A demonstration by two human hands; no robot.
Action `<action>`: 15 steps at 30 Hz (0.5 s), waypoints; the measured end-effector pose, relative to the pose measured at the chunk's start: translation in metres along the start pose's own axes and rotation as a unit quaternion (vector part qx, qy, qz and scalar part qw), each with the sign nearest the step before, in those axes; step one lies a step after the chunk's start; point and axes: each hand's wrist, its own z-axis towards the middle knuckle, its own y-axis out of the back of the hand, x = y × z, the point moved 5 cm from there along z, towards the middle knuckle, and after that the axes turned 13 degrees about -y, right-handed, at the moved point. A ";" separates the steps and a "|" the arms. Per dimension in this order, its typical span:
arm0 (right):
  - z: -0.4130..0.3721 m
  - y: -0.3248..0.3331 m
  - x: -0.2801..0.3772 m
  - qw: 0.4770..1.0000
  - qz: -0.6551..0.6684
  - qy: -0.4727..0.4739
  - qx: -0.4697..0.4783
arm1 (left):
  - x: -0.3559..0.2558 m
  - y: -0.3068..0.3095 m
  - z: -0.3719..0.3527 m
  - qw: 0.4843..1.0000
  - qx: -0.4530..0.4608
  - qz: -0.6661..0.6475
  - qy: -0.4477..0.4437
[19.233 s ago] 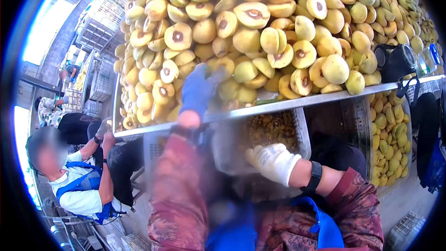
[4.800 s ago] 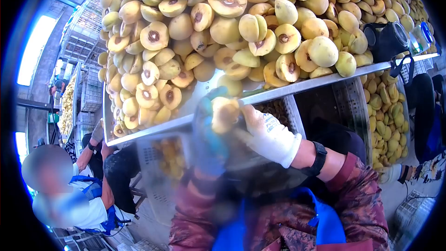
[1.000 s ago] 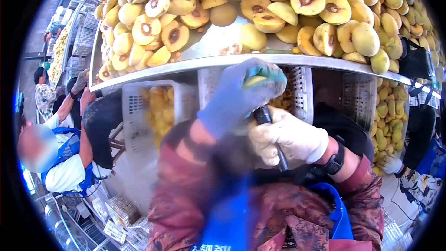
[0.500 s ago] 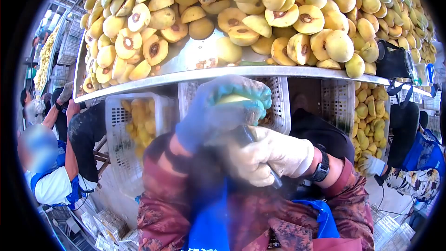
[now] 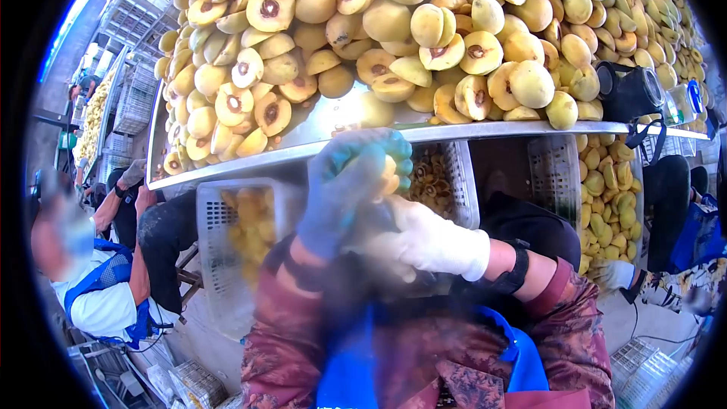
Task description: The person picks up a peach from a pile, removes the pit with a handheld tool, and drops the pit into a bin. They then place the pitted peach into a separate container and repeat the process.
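My left hand (image 5: 341, 182), in a blue and teal coated glove, is wrapped round a yellow peach half (image 5: 389, 179) in front of the table edge. Just below it, my right hand (image 5: 439, 241) wears a white glove, its fingers closed on a dark-handled tool (image 5: 383, 216). The tool is smeared by motion and its working end is hidden near the fruit. Under both hands stands a white crate (image 5: 460, 174) with brown pit-like pieces (image 5: 432, 185) in it.
A metal table (image 5: 295, 153) bears a large heap of halved peaches (image 5: 326, 11). Crates of peach pieces stand left (image 5: 219, 235) and right (image 5: 556, 174). A black strapped object (image 5: 628, 92) lies on the table at right. One person (image 5: 102, 288) sits at left; another person's gloved hand (image 5: 613, 274) is at right.
The view has shifted, so the table and crates appear further right. My left hand has turned, showing more of the peach half. My right hand stays close below, the tool now less visible.
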 end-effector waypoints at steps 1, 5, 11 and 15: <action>0.000 -0.001 0.005 0.997 -0.056 -0.014 -0.049 | -0.005 -0.003 -0.001 1.000 0.000 0.028 -0.014; 0.011 0.004 -0.004 0.947 -0.224 0.100 -0.209 | -0.003 0.004 0.000 0.992 -0.040 0.092 -0.074; 0.010 0.010 0.002 0.845 -0.404 0.185 -0.298 | -0.023 0.025 -0.012 0.973 -0.124 0.191 -0.048; 0.005 0.019 0.002 0.811 -0.433 0.240 -0.312 | -0.077 0.090 -0.038 0.880 -0.156 0.431 -0.128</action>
